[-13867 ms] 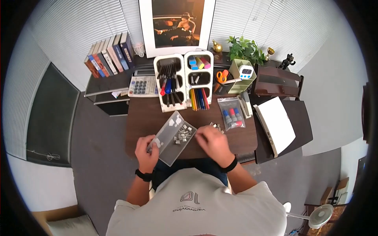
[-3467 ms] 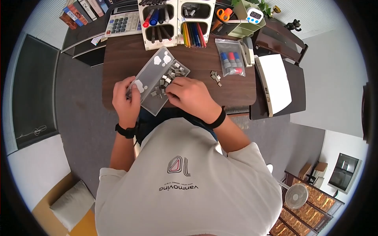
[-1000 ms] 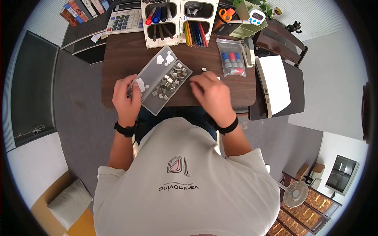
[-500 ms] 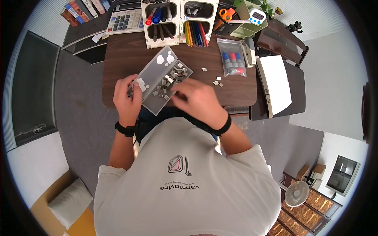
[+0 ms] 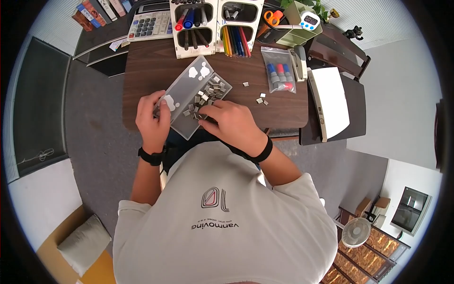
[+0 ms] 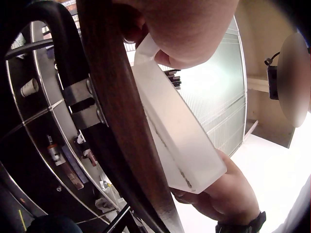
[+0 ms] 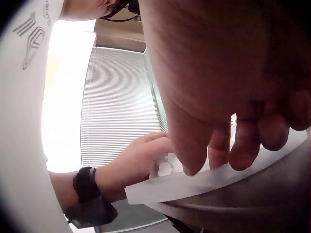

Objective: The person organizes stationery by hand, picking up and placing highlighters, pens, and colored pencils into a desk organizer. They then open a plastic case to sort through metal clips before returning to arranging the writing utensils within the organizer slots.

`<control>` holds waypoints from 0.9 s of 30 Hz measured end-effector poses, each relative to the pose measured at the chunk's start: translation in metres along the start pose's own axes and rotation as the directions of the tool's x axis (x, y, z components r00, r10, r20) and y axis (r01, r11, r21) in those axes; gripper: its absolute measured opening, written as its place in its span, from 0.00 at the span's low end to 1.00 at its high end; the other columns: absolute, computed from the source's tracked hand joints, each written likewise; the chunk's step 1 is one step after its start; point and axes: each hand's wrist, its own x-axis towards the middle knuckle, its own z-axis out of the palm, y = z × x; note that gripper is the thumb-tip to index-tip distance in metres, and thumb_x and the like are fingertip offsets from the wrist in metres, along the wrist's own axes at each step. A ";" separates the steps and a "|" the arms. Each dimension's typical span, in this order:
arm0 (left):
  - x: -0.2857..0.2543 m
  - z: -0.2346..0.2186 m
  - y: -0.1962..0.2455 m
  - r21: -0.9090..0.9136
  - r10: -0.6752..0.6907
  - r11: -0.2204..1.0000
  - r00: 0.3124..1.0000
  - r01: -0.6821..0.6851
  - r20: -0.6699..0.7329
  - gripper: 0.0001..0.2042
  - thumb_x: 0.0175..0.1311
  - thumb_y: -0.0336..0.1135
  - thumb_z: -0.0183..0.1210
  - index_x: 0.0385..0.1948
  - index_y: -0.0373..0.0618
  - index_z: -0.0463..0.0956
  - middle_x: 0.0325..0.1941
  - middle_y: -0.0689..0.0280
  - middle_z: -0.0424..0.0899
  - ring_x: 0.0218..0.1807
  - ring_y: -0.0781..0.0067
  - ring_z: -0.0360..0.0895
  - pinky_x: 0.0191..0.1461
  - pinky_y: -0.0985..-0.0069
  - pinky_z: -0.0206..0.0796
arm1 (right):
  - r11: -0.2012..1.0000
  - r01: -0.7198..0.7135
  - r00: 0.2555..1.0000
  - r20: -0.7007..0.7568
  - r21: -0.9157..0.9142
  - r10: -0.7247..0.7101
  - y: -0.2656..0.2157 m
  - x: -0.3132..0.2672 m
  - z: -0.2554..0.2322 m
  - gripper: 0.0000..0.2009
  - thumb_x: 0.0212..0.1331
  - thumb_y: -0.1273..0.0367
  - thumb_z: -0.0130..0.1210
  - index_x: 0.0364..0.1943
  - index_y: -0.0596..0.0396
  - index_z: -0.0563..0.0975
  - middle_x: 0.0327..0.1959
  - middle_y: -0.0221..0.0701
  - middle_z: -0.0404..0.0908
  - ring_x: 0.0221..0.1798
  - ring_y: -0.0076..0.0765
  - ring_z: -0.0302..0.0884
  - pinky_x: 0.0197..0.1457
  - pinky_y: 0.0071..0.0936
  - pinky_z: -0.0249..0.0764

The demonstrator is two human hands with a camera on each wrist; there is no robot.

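An open, clear plastic case (image 5: 187, 128) lies slanted on the desk in the head view, its hinged lid (image 5: 182, 85) marked with white patches. Small silvery metal pieces (image 5: 213, 85) are scattered in its tray. My left hand (image 5: 153, 118) grips the lid's outer edge, thumb on the inner face. Over the tray's near right side, my right hand (image 5: 231, 124) reaches in with thumb and index finger bent towards the pieces. I cannot tell whether a piece is between those fingertips. In the right wrist view, the fingers (image 7: 245, 145) dip behind the case's wall (image 7: 160, 189).
Several loose metal pieces (image 5: 262, 95) lie on the desk (image 5: 156, 61) right of the case. Behind them are a zip bag of capped bottles (image 5: 279, 71) and a stapler (image 5: 299, 64). Pen organisers (image 5: 218, 49) and a calculator (image 5: 150, 26) stand at the back.
My right hand has moved left from the loose pieces on the desk to the case's tray. Over the longer span, the desk pile has shrunk. My left hand keeps its hold on the lid.
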 end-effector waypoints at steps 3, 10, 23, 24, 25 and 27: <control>0.000 -0.001 0.000 0.008 -0.002 1.000 1.000 0.002 0.002 0.10 0.63 0.21 0.60 0.45 0.38 0.83 0.39 0.59 0.83 0.38 0.65 0.81 0.43 0.71 0.74 | 1.000 -0.016 1.000 -0.021 -0.023 0.016 0.004 -0.001 -0.004 0.08 0.58 0.63 0.67 0.38 0.48 0.84 0.32 0.32 0.82 0.35 0.43 0.84 0.36 0.38 0.80; -0.002 -0.004 0.003 0.008 -0.059 0.998 0.998 0.059 0.035 0.09 0.66 0.23 0.59 0.45 0.38 0.84 0.41 0.59 0.85 0.41 0.66 0.82 0.48 0.72 0.74 | 0.952 -0.232 0.921 -0.360 -0.200 0.149 0.066 -0.002 -0.032 0.05 0.59 0.69 0.65 0.39 0.49 0.85 0.35 0.33 0.83 0.41 0.47 0.84 0.41 0.41 0.81; -0.001 -0.001 0.000 0.008 -0.007 1.000 1.000 0.007 0.011 0.11 0.63 0.22 0.60 0.46 0.39 0.83 0.39 0.59 0.83 0.38 0.64 0.82 0.43 0.71 0.74 | 0.995 0.092 0.975 -0.205 0.039 -0.082 0.004 0.003 -0.001 0.05 0.53 0.72 0.66 0.34 0.51 0.84 0.34 0.31 0.83 0.38 0.43 0.84 0.39 0.38 0.81; 0.000 -0.001 0.000 0.006 -0.003 1.000 1.000 0.003 0.016 0.11 0.63 0.22 0.60 0.46 0.39 0.83 0.39 0.59 0.83 0.38 0.64 0.82 0.43 0.71 0.74 | 0.995 0.088 0.974 -0.211 0.039 -0.078 -0.004 0.004 0.011 0.05 0.53 0.72 0.66 0.34 0.51 0.84 0.34 0.31 0.83 0.38 0.43 0.84 0.39 0.38 0.81; 0.000 0.000 -0.001 -0.003 -0.001 1.000 1.000 0.001 0.015 0.11 0.64 0.22 0.60 0.46 0.39 0.83 0.39 0.59 0.83 0.38 0.64 0.82 0.43 0.71 0.74 | 0.991 0.134 0.976 -0.175 0.030 -0.127 -0.010 0.005 0.025 0.05 0.52 0.71 0.66 0.33 0.50 0.84 0.33 0.30 0.81 0.38 0.42 0.83 0.40 0.37 0.81; 0.000 -0.001 0.000 -0.009 0.000 1.000 1.000 0.000 0.013 0.11 0.64 0.22 0.60 0.46 0.40 0.83 0.39 0.59 0.83 0.38 0.64 0.82 0.43 0.71 0.74 | 0.983 0.182 0.975 -0.137 0.024 -0.177 -0.011 0.004 0.037 0.05 0.52 0.71 0.67 0.33 0.50 0.84 0.32 0.29 0.80 0.38 0.41 0.83 0.40 0.37 0.81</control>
